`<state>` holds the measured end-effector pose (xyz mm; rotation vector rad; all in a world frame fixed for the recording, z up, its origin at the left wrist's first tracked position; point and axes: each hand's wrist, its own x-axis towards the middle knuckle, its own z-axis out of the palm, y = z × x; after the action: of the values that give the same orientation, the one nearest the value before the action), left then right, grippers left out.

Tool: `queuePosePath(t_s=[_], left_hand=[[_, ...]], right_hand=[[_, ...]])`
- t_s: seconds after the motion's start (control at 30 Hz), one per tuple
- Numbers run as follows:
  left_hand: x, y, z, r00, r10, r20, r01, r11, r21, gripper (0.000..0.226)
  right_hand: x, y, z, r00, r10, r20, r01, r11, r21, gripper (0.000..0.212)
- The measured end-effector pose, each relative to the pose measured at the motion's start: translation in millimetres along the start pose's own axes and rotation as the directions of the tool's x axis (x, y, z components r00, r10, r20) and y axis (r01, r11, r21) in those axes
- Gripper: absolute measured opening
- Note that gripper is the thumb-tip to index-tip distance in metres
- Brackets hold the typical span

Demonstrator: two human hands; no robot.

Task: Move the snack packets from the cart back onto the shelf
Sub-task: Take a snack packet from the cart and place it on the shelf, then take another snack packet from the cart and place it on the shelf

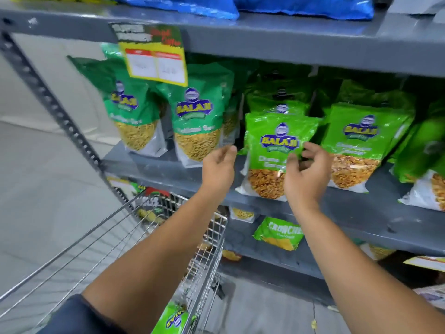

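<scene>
A light-green Balaji snack packet (pixel 269 150) stands upright at the front of the grey middle shelf (pixel 168 173). My right hand (pixel 307 172) is in front of its lower right part, fingers curled and touching the packet's face. My left hand (pixel 219 165) hovers just left of the packet with fingers loosely apart, holding nothing. The wire cart (pixel 204 239) is below my left arm, and one more green packet (pixel 172 318) lies in it near the bottom edge.
Darker green packets (pixel 195 116) stand left on the same shelf, light-green ones (pixel 358 141) to the right. A yellow price tag (pixel 156 65) hangs from the shelf above. A Crunchex packet (pixel 279 233) lies on the lower shelf. A slotted upright (pixel 55 112) borders the left.
</scene>
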<state>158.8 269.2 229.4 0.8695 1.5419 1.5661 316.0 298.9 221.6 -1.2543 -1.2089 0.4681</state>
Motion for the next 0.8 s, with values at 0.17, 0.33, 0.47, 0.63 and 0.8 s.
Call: queuePosePath(t_s=[0.17,0.33,0.47,0.63,0.8], left_hand=[[-42,-60,-110,0.958,-0.029,-0.287,0.103,0.964,0.244,0.037],[-117,-142,-238,0.799,-0.196,-0.568,0.421,0.857,0.297,0.030],[-174,-193,-302,0.717,-0.332,-0.612,0.577,0.775,0.256,0.020],[-223,-236,-314,0.646,-0.509,-0.569,0.715,0.665,0.217,0.013],[-246,-273,-310,0.579,-0.597,-0.556,0.774,0.618,0.142,0.026]], right_hand=[[-64,-10,42,0.884,-0.127,0.450,0.106,0.992,0.073,0.015],[-141,4,98,0.404,-0.011,0.915,0.147,0.988,-0.053,0.011],[-197,23,138,0.002,0.121,0.993,0.329,0.937,-0.115,0.020],[-249,42,162,-0.304,0.312,0.900,0.603,0.794,-0.072,0.024],[-280,54,174,-0.411,0.351,0.841,0.617,0.786,-0.027,0.024]])
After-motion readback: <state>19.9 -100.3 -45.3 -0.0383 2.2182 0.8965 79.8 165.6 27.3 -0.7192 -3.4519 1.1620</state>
